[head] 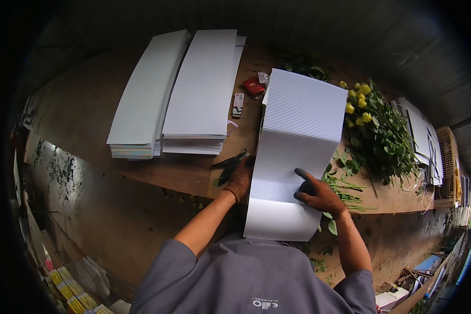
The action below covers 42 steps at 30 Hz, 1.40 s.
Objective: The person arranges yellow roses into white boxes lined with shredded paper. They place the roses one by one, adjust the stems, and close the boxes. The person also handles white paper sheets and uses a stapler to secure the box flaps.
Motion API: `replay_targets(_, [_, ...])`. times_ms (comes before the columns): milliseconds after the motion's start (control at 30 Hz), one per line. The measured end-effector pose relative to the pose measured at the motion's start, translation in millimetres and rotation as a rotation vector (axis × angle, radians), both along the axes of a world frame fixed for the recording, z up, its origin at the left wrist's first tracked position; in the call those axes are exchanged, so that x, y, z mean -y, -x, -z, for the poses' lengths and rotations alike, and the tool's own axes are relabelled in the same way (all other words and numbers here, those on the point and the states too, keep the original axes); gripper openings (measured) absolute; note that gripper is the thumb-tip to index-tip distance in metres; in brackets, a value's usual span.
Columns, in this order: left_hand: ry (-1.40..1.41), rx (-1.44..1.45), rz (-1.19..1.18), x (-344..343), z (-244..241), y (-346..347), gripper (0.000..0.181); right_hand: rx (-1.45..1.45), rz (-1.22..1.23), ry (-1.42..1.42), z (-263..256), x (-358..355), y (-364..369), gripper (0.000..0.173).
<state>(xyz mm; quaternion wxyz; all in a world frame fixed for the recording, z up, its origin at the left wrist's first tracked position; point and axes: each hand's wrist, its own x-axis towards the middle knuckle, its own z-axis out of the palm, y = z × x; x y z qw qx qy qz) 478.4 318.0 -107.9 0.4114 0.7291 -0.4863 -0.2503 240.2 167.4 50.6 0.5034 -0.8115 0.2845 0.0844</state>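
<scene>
A long sheet of ribbed white corrugated cardboard [298,145] lies before me, creased across and with a smooth near end. My right hand [318,194], in a brown and black work glove, rests over its right part, index finger extended and no object visible in it. At the sheet's left edge is my left hand [239,178], gloved the same way; its fingertips are partly hidden against dark items there, so its grip cannot be made out. A black tool [228,167], perhaps shears or pliers, lies beside that hand. Yellow roses [361,100] with leafy stems lie right of the sheet.
Two stacks of white sheets, a left one [149,90] and a right one [204,86], stand on the wooden table [172,172]. A red packet [253,87] and a small staple box [238,100] lie between them and the cardboard. More white sheets [420,129] and a wicker basket [447,168] are far right.
</scene>
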Motion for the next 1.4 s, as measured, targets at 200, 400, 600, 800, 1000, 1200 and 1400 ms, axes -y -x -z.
replay_targets(200, [-0.219,0.055,0.082,-9.3,-109.4,-12.0,0.051,-0.195,-0.135,0.288,26.5,11.6,-26.4,0.072])
replay_targets(400, [-0.277,0.649,0.625,33.2,-104.4,15.4,0.080,-0.209,-0.232,0.206,22.8,8.5,-26.1,0.082])
replay_targets(600, [-0.368,0.738,0.607,37.5,-99.1,31.8,0.081,0.138,-0.455,0.665,18.7,-47.4,-12.9,0.018])
replay_targets(800, [-0.449,0.710,0.576,40.5,-100.9,36.8,0.087,0.091,-0.500,0.097,2.4,17.2,5.6,0.029])
replay_targets(1000, [-0.592,0.659,0.579,44.8,-112.0,40.0,0.088,0.091,0.382,1.018,12.0,325.8,75.4,0.029])
replay_targets(1200, [-0.616,0.658,0.559,45.1,-113.3,37.7,0.086,-0.563,0.422,0.874,68.5,425.9,88.6,0.029])
replay_targets(1400, [-0.559,0.617,0.542,41.1,-110.4,37.5,0.086,-0.471,0.202,0.827,44.6,326.5,92.5,0.040])
